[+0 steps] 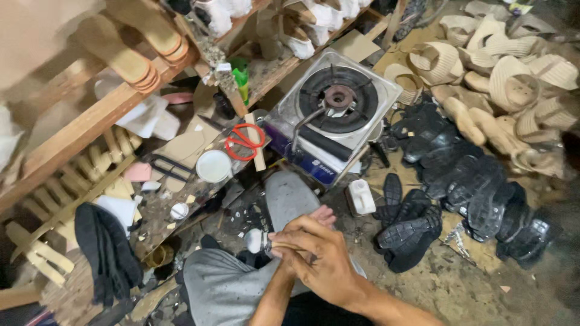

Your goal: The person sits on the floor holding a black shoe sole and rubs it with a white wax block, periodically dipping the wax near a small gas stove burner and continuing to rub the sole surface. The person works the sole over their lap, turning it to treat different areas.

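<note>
We see a gas stove (336, 104) at the far centre and black soles (465, 199) piled right. Near us, our right hand (318, 258) lies curled over our left hand (324, 215), closed around a grey sole (289, 198). Red scissors (244, 141) lie far left.

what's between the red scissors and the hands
In the head view, the grey-trousered knee lies between the red scissors and the clasped hands, right hand over left hand, with scrap-littered floor around it.
</note>
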The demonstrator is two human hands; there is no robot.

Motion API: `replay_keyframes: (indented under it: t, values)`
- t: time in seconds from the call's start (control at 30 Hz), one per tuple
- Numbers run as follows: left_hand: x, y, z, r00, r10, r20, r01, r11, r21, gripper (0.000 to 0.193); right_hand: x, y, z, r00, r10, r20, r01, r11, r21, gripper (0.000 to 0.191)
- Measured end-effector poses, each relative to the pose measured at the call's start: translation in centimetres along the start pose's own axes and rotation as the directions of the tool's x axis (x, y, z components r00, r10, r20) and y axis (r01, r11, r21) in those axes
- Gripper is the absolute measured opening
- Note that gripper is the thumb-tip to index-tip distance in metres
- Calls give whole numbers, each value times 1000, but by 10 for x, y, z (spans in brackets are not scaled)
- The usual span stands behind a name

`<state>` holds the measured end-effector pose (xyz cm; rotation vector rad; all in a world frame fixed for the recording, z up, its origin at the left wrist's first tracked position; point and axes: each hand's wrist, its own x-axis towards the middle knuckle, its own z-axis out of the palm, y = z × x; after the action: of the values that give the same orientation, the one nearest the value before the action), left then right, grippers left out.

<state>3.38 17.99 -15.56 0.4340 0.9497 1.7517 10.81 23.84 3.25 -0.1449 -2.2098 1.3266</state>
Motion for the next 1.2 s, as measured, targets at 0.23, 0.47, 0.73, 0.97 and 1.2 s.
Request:
replay_keyframes:
  t: [0.23,0.47,0.73,0.97,1.2]
  values:
    - [-127,142,-104,395,757,-521,204,480,853,42,37,44,39,994,62,95,-73,991,116,22]
    - [-229,218,-153,57,911,-408,752,229,618,50,78,68,81,978,54,202,-49,998,-30,20]
    - [-258,233,-168,53,795,-604,333,556,761,47,150,112,113,986,43,161,30,905,-425,25]
    - [-257,226,-130,-236,962,-138,315,210,926,69,173,112,148,950,-135,281,269,810,-521,23]
    - [-276,133,-114,-396,687,-609,-667,240,705,49,175,113,164,927,-134,351,320,770,-552,17]
